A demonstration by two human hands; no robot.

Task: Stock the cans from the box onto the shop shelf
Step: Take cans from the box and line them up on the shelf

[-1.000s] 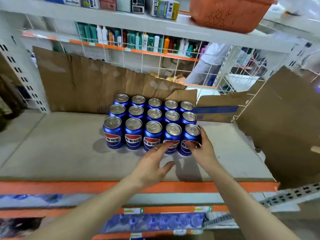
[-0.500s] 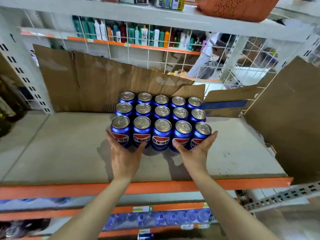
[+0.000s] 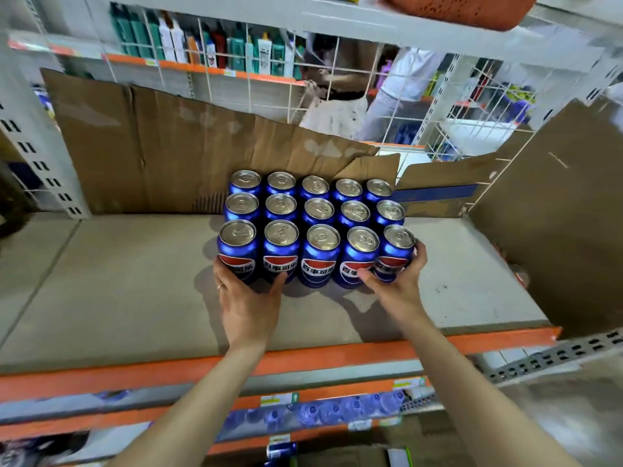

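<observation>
Item: shop shelf [image 3: 111,298], grey board with orange front lip, spanning the middle of the frame; a torn cardboard sheet [image 3: 161,146] stands against its back at upper left.

Item: cans [image 3: 317,217], blue, fifteen visible, upright, three rows of five, packed touching, centre of frame. Long axis vertical; lids face the camera.

Item: left hand [image 3: 247,305], lower centre-left. Fingers spread, not clenched, pressed against the front and outer side of the leftmost front can [image 3: 237,251]; thumb reaches toward the second can. A ring shows on one finger.

Item: right hand [image 3: 397,288], lower centre-right. Fingers curl round the outer side of the rightmost front can [image 3: 396,252], thumb across the front of its neighbour. Whether it grips or only presses cannot be told.

Relation: the block lies directly beyond both hands, toward the top of the frame, bracketed at its two front corners; neither hand is clearly nearer. Judged step: squaring the block or pushing it back.

Item: cardboard flap [image 3: 559,210], right edge; the supply box itself is not identifiable.
</observation>
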